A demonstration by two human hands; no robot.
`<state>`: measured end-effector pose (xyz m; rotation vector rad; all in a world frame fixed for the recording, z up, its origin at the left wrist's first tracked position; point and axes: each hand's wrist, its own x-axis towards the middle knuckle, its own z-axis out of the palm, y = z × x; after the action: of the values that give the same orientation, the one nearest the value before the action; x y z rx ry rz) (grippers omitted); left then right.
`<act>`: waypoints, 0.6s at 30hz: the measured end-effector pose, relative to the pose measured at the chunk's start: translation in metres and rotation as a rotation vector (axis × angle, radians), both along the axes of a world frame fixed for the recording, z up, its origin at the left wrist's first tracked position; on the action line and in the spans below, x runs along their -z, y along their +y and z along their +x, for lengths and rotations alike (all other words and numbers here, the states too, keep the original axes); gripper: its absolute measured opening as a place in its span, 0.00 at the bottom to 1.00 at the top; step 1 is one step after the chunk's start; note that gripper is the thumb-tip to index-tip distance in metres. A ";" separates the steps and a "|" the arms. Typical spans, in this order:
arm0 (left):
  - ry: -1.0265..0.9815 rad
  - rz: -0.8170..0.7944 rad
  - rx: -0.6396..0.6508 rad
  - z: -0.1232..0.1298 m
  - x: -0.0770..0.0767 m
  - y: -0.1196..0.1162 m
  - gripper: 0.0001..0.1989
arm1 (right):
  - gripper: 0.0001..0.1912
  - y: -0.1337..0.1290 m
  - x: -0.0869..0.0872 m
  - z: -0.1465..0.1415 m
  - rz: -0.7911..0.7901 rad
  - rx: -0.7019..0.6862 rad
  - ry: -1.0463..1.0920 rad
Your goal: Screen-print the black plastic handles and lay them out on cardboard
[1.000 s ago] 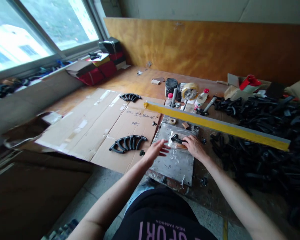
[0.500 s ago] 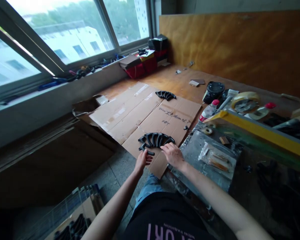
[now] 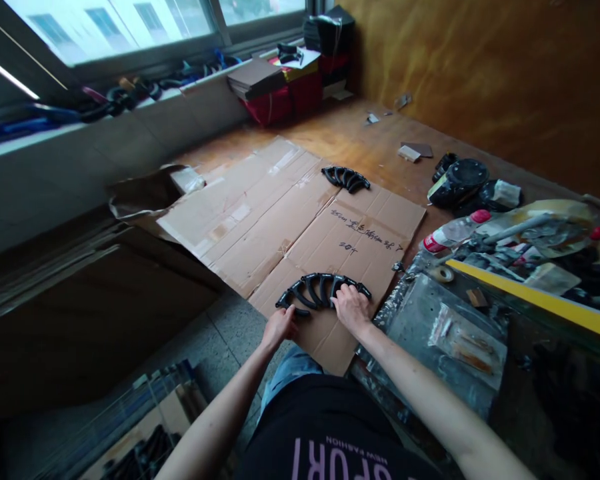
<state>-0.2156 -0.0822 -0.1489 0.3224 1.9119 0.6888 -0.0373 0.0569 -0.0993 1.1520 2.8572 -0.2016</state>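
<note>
By the near edge of the brown cardboard sheet (image 3: 260,230), my left hand (image 3: 281,325) pinches a fanned row of curved black pieces (image 3: 323,288); my right hand (image 3: 352,309) touches it, grip I can't tell.

Showing a window (image 3: 260,10) at upper left, with a white building (image 3: 125,23) beyond the glass. Displaying a windowsill (image 3: 25,143) beneath, bearing blurred blue and dark odds and ends (image 3: 120,97). Picturing grey sheets (image 3: 257,77) on top of a red bundle (image 3: 267,110), near the far end of the sill. Including an upright wooden panel (image 3: 480,60) behind the brown table (image 3: 385,137). Presenting, at right, a black jar (image 3: 463,180), a red-capped bottle (image 3: 453,231), and a small tape roll (image 3: 441,274) near a yellow bar (image 3: 540,297). Exposing grey floor (image 3: 230,343) at lower left.
</note>
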 end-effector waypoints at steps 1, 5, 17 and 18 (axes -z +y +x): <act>-0.006 0.005 0.004 0.000 0.000 0.001 0.23 | 0.15 -0.001 -0.001 -0.004 -0.024 0.044 -0.009; -0.020 0.015 0.008 -0.001 -0.002 0.009 0.22 | 0.15 -0.001 -0.007 -0.019 -0.143 0.229 -0.041; 0.150 0.083 0.051 -0.063 -0.010 0.068 0.18 | 0.14 0.023 -0.009 -0.068 -0.289 0.430 0.058; 0.169 0.091 0.059 -0.067 -0.011 0.073 0.18 | 0.15 0.026 -0.007 -0.072 -0.308 0.465 0.067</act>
<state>-0.2828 -0.0093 -0.1379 0.5065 2.0247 0.7299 -0.1093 0.0825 -0.0922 1.7317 2.4379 -0.6807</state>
